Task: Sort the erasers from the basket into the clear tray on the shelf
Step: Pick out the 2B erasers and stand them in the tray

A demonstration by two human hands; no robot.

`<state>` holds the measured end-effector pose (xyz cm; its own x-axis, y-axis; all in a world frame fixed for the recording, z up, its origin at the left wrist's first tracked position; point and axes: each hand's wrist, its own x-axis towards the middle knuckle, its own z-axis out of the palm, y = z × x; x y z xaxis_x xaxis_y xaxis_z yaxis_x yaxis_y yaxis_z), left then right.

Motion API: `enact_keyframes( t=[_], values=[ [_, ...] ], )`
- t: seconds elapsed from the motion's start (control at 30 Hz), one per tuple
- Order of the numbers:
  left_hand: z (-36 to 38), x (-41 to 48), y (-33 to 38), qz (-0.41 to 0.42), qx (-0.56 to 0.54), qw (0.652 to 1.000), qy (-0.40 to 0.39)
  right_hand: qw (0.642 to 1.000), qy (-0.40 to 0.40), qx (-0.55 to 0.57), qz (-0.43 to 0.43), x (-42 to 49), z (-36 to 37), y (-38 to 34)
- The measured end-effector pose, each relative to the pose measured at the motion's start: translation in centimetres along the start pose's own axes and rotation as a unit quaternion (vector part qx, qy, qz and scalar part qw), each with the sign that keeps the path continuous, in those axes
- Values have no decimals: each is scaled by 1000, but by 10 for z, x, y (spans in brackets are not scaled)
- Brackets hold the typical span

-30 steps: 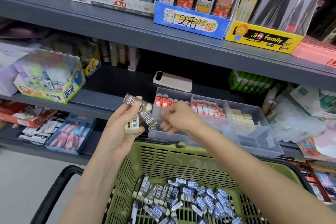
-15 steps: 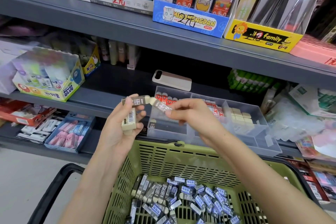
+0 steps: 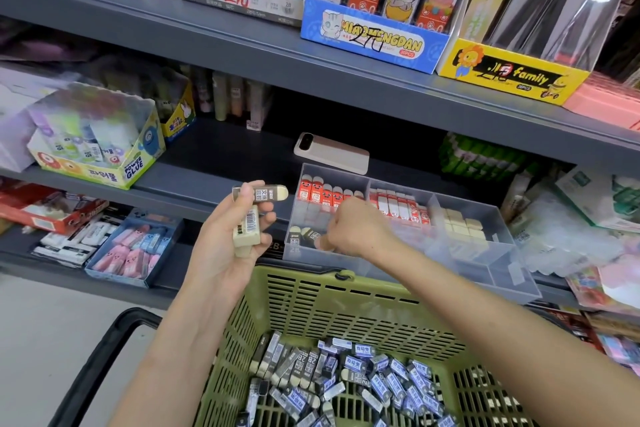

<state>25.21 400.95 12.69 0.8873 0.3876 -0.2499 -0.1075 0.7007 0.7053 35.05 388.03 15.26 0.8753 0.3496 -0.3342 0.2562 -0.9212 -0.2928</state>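
Erasers going from a green basket into a clear shelf tray.

The left hand (image 3: 228, 246) is raised above the basket's (image 3: 346, 305) far left corner, fingers curled round two erasers: a dark-sleeved one (image 3: 261, 193) pinched crosswise at the fingertips and a cream one (image 3: 246, 230) with a barcode upright against the palm. The right hand (image 3: 356, 230) reaches into the front left compartment of the clear tray (image 3: 502, 274) on the middle shelf (image 3: 194, 184), knuckles up, fingers bent down onto dark-sleeved erasers (image 3: 304, 236) lying there; whether it grips one I cannot tell. Behind it stand red-sleeved erasers (image 3: 318, 192), and plain cream ones (image 3: 460, 225) fill the right compartment. A heap of grey and blue erasers (image 3: 346, 381) lies in the basket bottom. A phone (image 3: 330, 152) rests just behind the tray.
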Motion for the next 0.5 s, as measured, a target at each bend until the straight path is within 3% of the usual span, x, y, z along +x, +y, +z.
enact_keyframes(
  t=[0.17, 0.5],
  values=[
    [2, -2, 0, 1, 11, 1000, -2, 993, -104, 63, -3, 8, -5, -7],
    [3, -2, -1, 5, 31, 999, -8, 971, -127, 197, 41, 7, 0, 1]
  ],
)
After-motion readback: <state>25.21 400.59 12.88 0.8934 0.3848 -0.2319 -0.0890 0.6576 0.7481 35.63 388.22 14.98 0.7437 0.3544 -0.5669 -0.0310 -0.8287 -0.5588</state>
